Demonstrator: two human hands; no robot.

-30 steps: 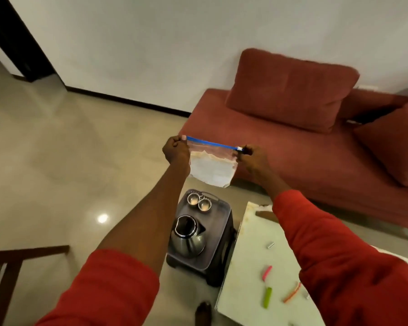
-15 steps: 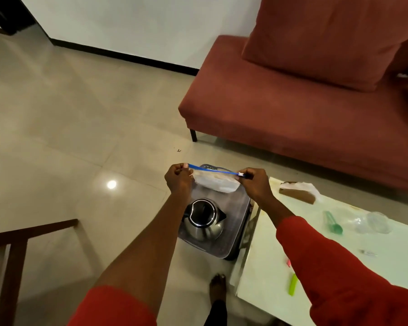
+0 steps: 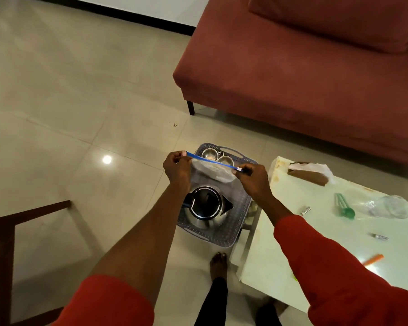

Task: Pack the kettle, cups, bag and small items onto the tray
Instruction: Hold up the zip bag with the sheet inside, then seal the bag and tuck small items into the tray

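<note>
A clear zip bag [image 3: 212, 170] with a blue seal strip hangs stretched between my hands, just above the grey tray [image 3: 243, 209]. My left hand [image 3: 177, 169] pinches the bag's left end. My right hand [image 3: 253, 178] pinches the right end at the white slider. Inside the tray a steel kettle [image 3: 206, 208] stands at the near end and two steel cups [image 3: 216, 156] sit at the far end. On the white table [image 3: 327, 243] lie small items: a green piece [image 3: 344, 205], an orange stick [image 3: 373, 259], and small metal pieces [image 3: 305, 210].
A red sofa [image 3: 292, 74] stands behind the tray and table. On the table lie a brown box with tissue [image 3: 310, 172] and crumpled clear plastic [image 3: 386, 205]. A dark wooden frame [image 3: 7, 234] is at the left. My bare foot [image 3: 218, 263] is by the tray.
My hands have lowered the stretched bag from chest height down to just above the tray. The view has tilted downward and moved closer to the tray.
</note>
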